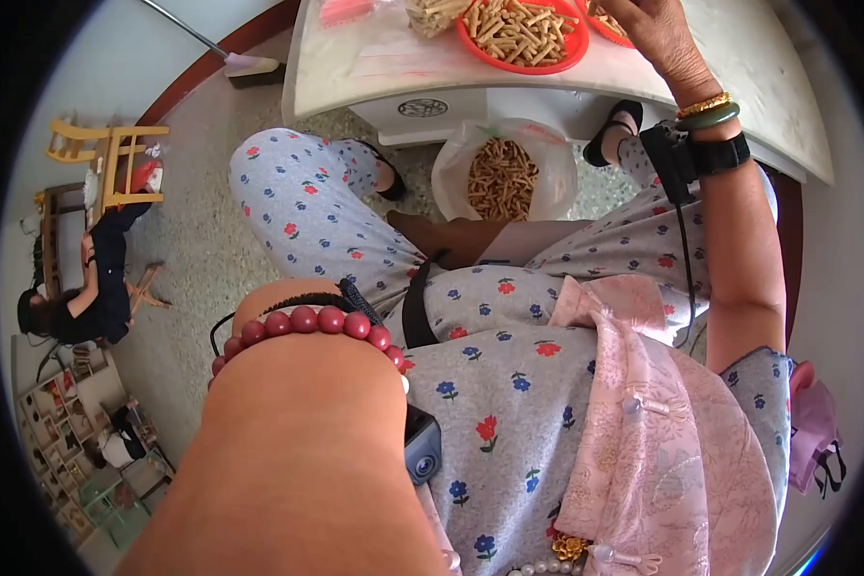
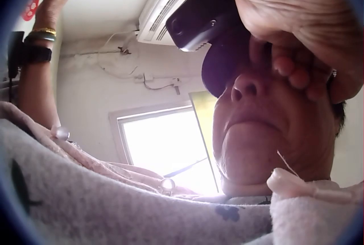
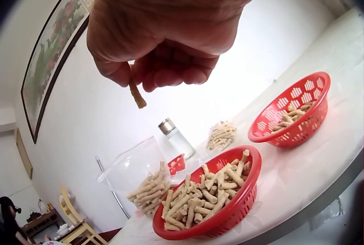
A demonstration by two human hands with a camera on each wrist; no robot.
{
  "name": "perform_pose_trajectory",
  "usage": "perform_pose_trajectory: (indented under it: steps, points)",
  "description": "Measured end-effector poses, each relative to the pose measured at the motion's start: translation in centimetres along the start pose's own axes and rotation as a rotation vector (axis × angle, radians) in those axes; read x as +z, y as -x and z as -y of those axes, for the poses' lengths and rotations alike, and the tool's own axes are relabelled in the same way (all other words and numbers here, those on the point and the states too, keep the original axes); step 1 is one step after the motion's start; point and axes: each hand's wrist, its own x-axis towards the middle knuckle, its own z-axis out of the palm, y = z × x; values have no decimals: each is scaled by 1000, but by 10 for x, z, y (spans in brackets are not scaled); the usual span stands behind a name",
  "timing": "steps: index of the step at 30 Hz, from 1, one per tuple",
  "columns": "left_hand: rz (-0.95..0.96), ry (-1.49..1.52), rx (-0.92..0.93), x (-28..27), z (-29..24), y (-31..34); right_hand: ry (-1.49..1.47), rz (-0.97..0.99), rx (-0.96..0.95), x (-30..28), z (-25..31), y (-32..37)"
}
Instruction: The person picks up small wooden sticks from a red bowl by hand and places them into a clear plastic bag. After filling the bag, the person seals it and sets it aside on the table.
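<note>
My right hand (image 3: 165,34) is raised above the table, pinching one short tan stick (image 3: 137,95) between thumb and finger. Below it, a red basket (image 3: 227,222) is heaped with similar pale sticks (image 3: 205,196). Another red basket (image 3: 293,134) with fewer sticks stands at the right in the right wrist view. My left hand (image 2: 301,23) is up at the face, its fingers curled beside the nose and under the dark head-worn device (image 2: 207,23); nothing shows in them. The head view has only the left forearm (image 1: 298,432), with the hand itself out of sight.
Between the legs stands a lined bin (image 1: 451,182) holding many brown sticks (image 1: 502,182). Bagged sticks (image 3: 151,194) and a glass jar (image 3: 177,140) are on the white table (image 1: 394,72). A seated person (image 1: 96,278) and wooden chairs (image 1: 125,168) are off to the left.
</note>
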Motion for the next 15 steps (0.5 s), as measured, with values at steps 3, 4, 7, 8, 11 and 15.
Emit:
perform_pose_trajectory:
  steps: [3, 4, 7, 8, 11, 15]
  points:
    - [-1, 4, -6, 0, 0, 1, -2, 9, 3, 0, -2, 0]
    - [-1, 4, -7, 0, 0, 1, -3, 11, 30, 0, -2, -1]
    - [-1, 10, -8, 1, 0, 2, -14, 21, 25, -1, -2, 0]
    - [-2, 12, -11, 2, 0, 2, -15, 21, 27, 0, -1, 0]
    - [-11, 17, -19, 4, 0, 4, 26, -10, 8, 1, -2, -1]
    - [-14, 24, -22, 5, 1, 5, -2, -2, 7, 1, -4, -1]
